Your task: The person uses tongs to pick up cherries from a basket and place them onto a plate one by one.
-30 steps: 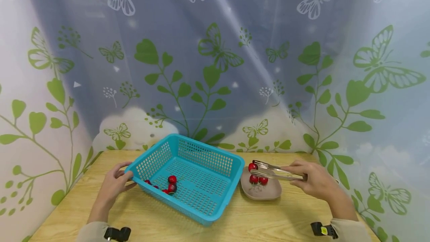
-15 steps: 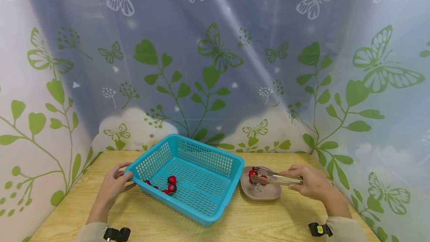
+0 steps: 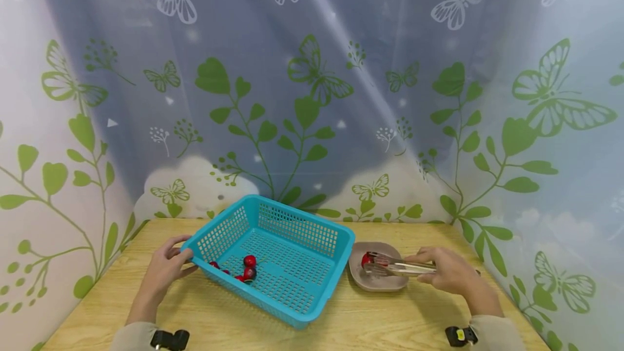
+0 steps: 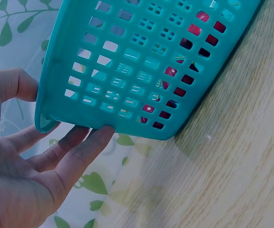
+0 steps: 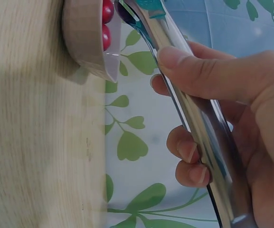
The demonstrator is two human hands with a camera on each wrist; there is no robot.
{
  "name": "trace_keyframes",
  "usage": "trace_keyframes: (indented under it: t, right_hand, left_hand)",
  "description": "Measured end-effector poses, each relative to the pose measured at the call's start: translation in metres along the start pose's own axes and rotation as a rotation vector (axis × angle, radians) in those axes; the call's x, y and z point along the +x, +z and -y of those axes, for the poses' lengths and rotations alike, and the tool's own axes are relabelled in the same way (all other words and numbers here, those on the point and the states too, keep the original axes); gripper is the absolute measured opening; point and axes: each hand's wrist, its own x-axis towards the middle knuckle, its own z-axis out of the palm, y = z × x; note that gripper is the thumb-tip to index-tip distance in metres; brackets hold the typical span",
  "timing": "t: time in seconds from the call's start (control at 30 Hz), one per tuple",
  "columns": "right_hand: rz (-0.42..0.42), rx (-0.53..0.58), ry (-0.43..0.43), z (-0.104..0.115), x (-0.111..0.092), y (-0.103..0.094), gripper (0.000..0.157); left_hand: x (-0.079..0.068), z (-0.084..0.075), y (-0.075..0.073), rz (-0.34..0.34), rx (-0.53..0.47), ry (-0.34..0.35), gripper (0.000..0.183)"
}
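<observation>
On the worktop [image 3: 341, 324], the left hand [image 3: 163, 270] grips the basket [image 3: 292, 264] rim. The right hand [image 3: 450, 274], clamped on tongs [image 3: 397, 267], reaches cherries [image 3: 366, 259] on the plate [image 3: 377, 284]: picking step. Next, I judge, squeeze one cherry gently.

Tongs [image 3: 397, 267] tips cover most of the cherries in the dish [image 3: 385, 284], so no count there. Fruit [image 4: 171, 71] in the basket [image 4: 141, 57] shows only through the mesh holes (left wrist view). Right wrist view cuts the tongs top and bottom; dish cropped. Forearms run off the head frame.
</observation>
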Motion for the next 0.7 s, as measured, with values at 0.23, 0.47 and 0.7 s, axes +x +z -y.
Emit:
trace_keyframes:
  t: [0.23, 0.47, 0.7]
  right_hand:
    - [0.02, 0.025, 0.0, 0.0002, 0.0001, 0.0043, 0.04]
    - [0.036, 0.04, 0.032, -0.0005, 0.0009, 0.0061, 0.04]
    - [0.06, 0.06, 0.029, -0.0027, 0.0016, 0.0076, 0.041]
  left_hand:
    - [0.0018, 0.0014, -0.0008, 0.004, -0.007, -0.023, 0.053]
    - [0.0015, 0.0025, -0.0009, 0.0, 0.002, -0.022, 0.053]
    - [0.0015, 0.0013, -0.0006, -0.003, 0.002, -0.008, 0.052]
